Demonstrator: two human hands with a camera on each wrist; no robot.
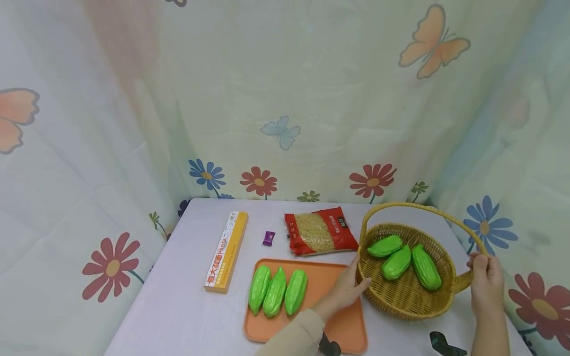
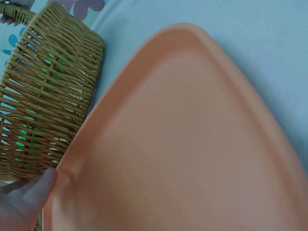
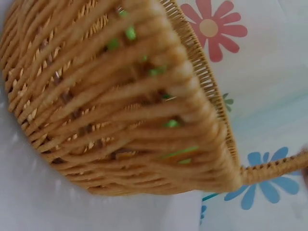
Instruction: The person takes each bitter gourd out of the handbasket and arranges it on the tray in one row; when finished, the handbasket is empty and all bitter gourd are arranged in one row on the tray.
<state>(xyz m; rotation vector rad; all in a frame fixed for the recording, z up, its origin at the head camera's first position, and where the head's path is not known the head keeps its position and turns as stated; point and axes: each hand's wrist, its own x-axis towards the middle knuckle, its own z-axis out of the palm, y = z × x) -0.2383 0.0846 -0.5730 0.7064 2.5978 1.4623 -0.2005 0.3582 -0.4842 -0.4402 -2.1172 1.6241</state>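
A wicker basket (image 1: 411, 301) with a tall hooped handle stands at the right, tilted slightly. Three green bumpy gourd-like vegetables (image 1: 396, 262) lie inside; they show as green specks through the weave in both wrist views. My right hand (image 1: 487, 282) grips the handle low on its right side. At the basket's left side, my left hand (image 1: 340, 289) holds the wall, thumb toward the front; the other fingers are partly hidden. Below my left forearm is an orange tray (image 1: 347, 321), bearing three similar green vegetables (image 1: 275, 291) in a row on its left part.
A yellow and white pasta box (image 1: 226, 252) lies at the left. A small purple wrapped candy (image 1: 268, 238) and a red bag of pasta (image 1: 318, 231) lie behind the tray. Flowered curtains (image 1: 285, 99) hang behind and beside the white table (image 1: 169, 306).
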